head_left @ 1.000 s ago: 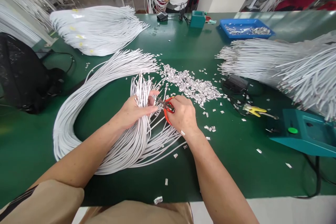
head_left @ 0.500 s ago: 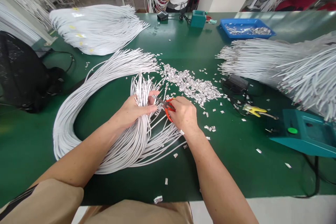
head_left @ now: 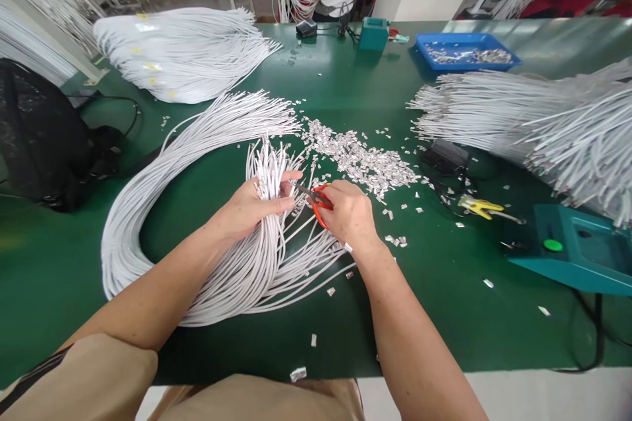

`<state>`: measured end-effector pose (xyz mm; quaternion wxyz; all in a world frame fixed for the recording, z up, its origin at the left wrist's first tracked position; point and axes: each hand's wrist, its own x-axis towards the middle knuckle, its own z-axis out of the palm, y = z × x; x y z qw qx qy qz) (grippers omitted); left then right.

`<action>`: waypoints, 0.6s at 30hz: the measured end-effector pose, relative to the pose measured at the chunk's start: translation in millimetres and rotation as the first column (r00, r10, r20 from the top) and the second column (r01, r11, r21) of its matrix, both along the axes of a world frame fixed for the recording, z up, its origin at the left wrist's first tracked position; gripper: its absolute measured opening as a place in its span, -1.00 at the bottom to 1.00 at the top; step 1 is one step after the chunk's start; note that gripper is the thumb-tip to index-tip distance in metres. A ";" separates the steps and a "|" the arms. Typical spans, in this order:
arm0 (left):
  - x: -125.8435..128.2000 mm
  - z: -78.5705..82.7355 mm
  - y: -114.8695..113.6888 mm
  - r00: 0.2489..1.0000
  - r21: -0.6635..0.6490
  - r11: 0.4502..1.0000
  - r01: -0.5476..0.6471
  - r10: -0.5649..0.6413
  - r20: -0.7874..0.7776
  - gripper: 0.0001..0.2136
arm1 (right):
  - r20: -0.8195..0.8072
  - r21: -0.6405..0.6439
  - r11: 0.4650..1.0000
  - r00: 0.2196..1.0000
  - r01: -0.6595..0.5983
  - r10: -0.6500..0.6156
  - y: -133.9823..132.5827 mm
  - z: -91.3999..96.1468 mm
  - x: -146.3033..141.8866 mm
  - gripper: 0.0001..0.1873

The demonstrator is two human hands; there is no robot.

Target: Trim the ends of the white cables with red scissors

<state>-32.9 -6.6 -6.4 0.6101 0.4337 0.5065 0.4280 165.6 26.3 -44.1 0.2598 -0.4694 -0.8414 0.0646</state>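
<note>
A thick bundle of white cables [head_left: 131,200] curves in a loop over the green table, and its near ends rise into my left hand [head_left: 251,207]. My left fingers and thumb are wrapped round these ends. Red-handled scissors [head_left: 320,202] are in my right hand [head_left: 351,210], with the blades pointing left at the cable ends beside my left thumb. Whether the blades touch a cable is too small to tell. Loose cables from the bundle fan out under my right wrist. A heap of small silvery foil pieces [head_left: 363,158] lies just beyond my hands.
Another white cable bundle [head_left: 182,52] lies at the back left, more cables [head_left: 494,112] at the right. A blue tray [head_left: 467,52] holds silvery bits. At right are a teal machine [head_left: 577,247] and a yellow-handled tool [head_left: 481,208]. A black bag [head_left: 39,138] stands at left; people work behind.
My right hand and the scissors have shifted very slightly to the right, with the red handles a little wider apart. My left hand keeps its hold on the cables.
</note>
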 end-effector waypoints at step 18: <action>0.8 -0.3 -1.9 0.994 0.054 0.998 -0.035 0.041 -0.103 -0.45 | -0.154 -0.070 0.995 0.985 0.065 -0.075 -4.1 10.8 -1.2 -0.63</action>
